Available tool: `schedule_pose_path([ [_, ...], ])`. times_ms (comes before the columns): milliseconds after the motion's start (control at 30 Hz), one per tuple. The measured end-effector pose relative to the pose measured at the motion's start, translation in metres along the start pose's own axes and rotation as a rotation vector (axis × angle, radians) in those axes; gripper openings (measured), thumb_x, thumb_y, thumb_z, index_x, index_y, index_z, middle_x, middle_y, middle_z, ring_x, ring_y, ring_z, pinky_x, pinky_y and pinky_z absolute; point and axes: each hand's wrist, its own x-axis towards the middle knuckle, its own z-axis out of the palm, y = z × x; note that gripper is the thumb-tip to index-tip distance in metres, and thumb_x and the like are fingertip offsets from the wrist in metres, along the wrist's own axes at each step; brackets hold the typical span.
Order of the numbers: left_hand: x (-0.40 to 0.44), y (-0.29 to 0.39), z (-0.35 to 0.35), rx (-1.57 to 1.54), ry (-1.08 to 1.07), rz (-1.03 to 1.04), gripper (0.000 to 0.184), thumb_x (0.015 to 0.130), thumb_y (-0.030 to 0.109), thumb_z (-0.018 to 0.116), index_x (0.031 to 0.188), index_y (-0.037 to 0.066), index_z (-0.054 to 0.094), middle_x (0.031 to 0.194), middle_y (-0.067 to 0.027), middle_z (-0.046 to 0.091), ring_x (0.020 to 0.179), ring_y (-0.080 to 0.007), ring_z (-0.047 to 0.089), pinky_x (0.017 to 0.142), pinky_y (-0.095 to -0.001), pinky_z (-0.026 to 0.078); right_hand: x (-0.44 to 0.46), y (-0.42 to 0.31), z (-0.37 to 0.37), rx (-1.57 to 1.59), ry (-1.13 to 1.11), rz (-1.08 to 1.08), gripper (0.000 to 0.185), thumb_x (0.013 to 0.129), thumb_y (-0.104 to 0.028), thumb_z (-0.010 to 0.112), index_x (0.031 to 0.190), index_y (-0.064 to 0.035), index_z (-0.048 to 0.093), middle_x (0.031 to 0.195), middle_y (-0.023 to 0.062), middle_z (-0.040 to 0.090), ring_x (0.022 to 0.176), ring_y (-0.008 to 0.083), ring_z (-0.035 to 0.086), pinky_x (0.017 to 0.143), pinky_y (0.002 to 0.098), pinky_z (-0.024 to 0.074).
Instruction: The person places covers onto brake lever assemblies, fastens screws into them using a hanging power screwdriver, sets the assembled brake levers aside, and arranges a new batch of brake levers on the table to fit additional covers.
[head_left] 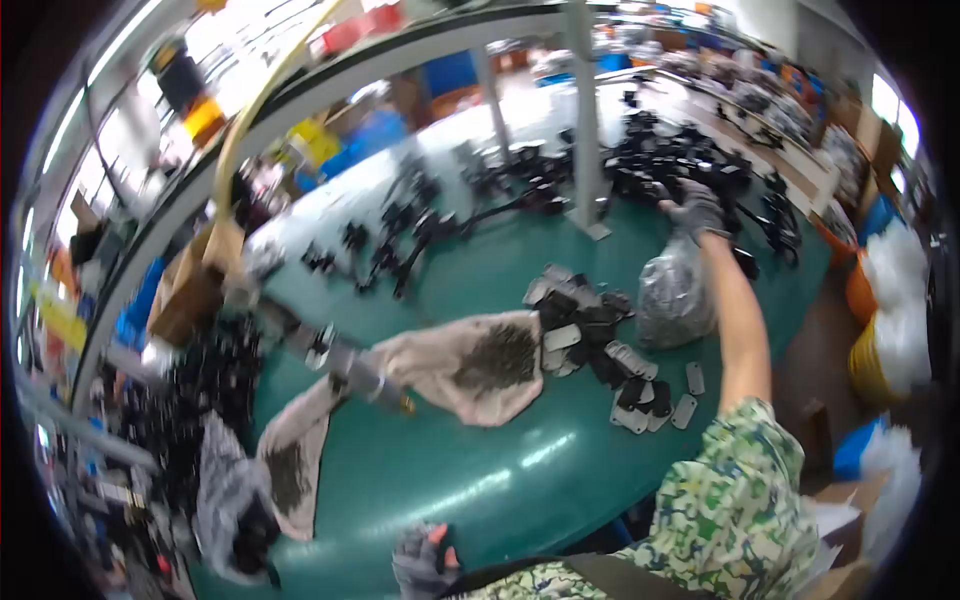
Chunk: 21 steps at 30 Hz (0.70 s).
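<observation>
One right hand [697, 212], grip unclear, at black parts [660, 158]; one left hand [422, 562], half-open; one clear bag [674, 300] near right wrist.

I see the widest open patch on the green table [450, 475] at the near edge, between the beige cloth [435, 360] and the left hand [427, 562]. Second lane: bare green strip past the cloth, short of the scattered black parts [415, 235]. Grey cylindrical tool [360, 375] cuts across the left side; can't tell if it touches the cloth. Upright post [588, 130] splits the far side, footplate on the table. On the right, flat plates [600, 335] and a clear plastic bag [675, 300] leave me little room between them; forearm [738, 320] runs just beside the bag. Grey bag [225, 485] blocks near left.
</observation>
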Motion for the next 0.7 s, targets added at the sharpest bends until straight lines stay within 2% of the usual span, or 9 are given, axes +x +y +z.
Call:
schedule_pose_path([
  [67,0.0,-0.002,-0.007,-0.094,-0.094,-0.03,0.04,0.071,0.011,0.066,0.11,0.009,0.059,0.097,-0.0137,0.06,0.088,-0.0351,0.058,0.081,-0.045,0.048,-0.03,-0.034,-0.093,0.177,-0.331,0.168,0.053,0.082,-0.046,0.06,0.116,-0.0057,0.063,0.118,0.022,0.06,0.112,0.035,0.056,0.096,0.0403,0.0429],
  [100,0.004,0.003,-0.015,-0.145,-0.109,-0.078,0.042,0.072,0.011,0.066,0.113,0.009,0.058,0.099,-0.0137,0.06,0.092,-0.0349,0.057,0.082,-0.0441,0.048,-0.044,-0.006,-0.071,0.114,0.043,0.01,0.049,0.086,-0.045,0.056,0.11,-0.0029,0.064,0.109,0.0245,0.062,0.101,0.0377,0.06,0.085,0.0447,0.0463],
  [200,0.001,0.003,-0.023,-0.164,-0.042,-0.087,0.044,0.071,0.012,0.068,0.114,0.007,0.059,0.102,-0.0153,0.06,0.093,-0.0364,0.059,0.085,-0.0432,0.049,-0.034,0.096,-0.031,0.007,-0.415,-0.117,0.051,0.089,-0.042,0.055,0.116,0.0,0.061,0.114,0.0266,0.061,0.108,0.0423,0.057,0.091,0.0473,0.0439],
  [233,-0.001,0.0,-0.024,-0.253,-0.058,-0.123,0.045,0.072,0.013,0.069,0.116,0.008,0.059,0.105,-0.0147,0.06,0.095,-0.0359,0.058,0.087,-0.043,0.048,-0.039,0.141,-0.001,0.044,-0.193,-0.245,0.047,0.089,-0.04,0.056,0.111,0.0012,0.062,0.107,0.0255,0.063,0.101,0.0397,0.06,0.086,0.0455,0.0455],
  [300,-0.005,0.0,-0.021,-0.301,-0.022,-0.165,0.043,0.075,0.013,0.069,0.117,0.01,0.059,0.106,-0.0147,0.059,0.103,-0.0343,0.056,0.089,-0.0432,0.047,-0.081,0.1,-0.059,0.023,-0.378,-0.064,0.044,0.09,-0.039,0.056,0.11,0.0,0.063,0.106,0.0217,0.064,0.097,0.0352,0.061,0.084,0.0392,0.0459],
  [367,-0.002,-0.006,-0.031,-0.342,0.113,-0.089,0.038,0.077,0.014,0.066,0.114,0.008,0.059,0.106,-0.0153,0.058,0.1,-0.0353,0.056,0.088,-0.0451,0.046,-0.096,0.142,-0.034,0.113,-0.228,-0.101,0.047,0.094,-0.042,0.052,0.115,-0.0006,0.063,0.112,0.0202,0.064,0.103,0.034,0.06,0.089,0.0367,0.0446],
  [467,0.007,-0.053,-0.075,-0.166,0.25,0.005,0.037,0.078,0.012,0.069,0.114,0.011,0.06,0.102,-0.0133,0.06,0.102,-0.0322,0.057,0.088,-0.042,0.047,-0.154,0.075,-0.085,0.479,-0.325,0.036,0.033,0.097,-0.027,0.055,0.115,-0.0006,0.062,0.109,0.0128,0.066,0.1,0.0204,0.061,0.09,0.0303,0.0443],
  [567,0.01,-0.135,-0.147,0.024,0.441,-0.125,0.027,0.083,0.011,0.062,0.11,0.009,0.062,0.098,-0.0123,0.062,0.093,-0.0304,0.06,0.084,-0.0404,0.048,-0.23,0.009,-0.107,0.434,-0.257,-0.128,0.02,0.095,-0.014,0.057,0.109,-0.0011,0.063,0.103,0.0092,0.067,0.091,0.0168,0.061,0.083,0.0305,0.0469],
  [700,-0.02,-0.295,-0.247,0.359,0.526,-0.467,0.022,0.085,0.013,0.058,0.107,0.006,0.06,0.096,-0.0124,0.063,0.086,-0.0311,0.061,0.079,-0.0373,0.049,-0.348,-0.17,-0.184,0.709,-0.181,-0.747,0.01,0.089,-0.003,0.056,0.096,-0.0059,0.064,0.087,0.008,0.064,0.075,0.0211,0.062,0.068,0.0348,0.0493],
])
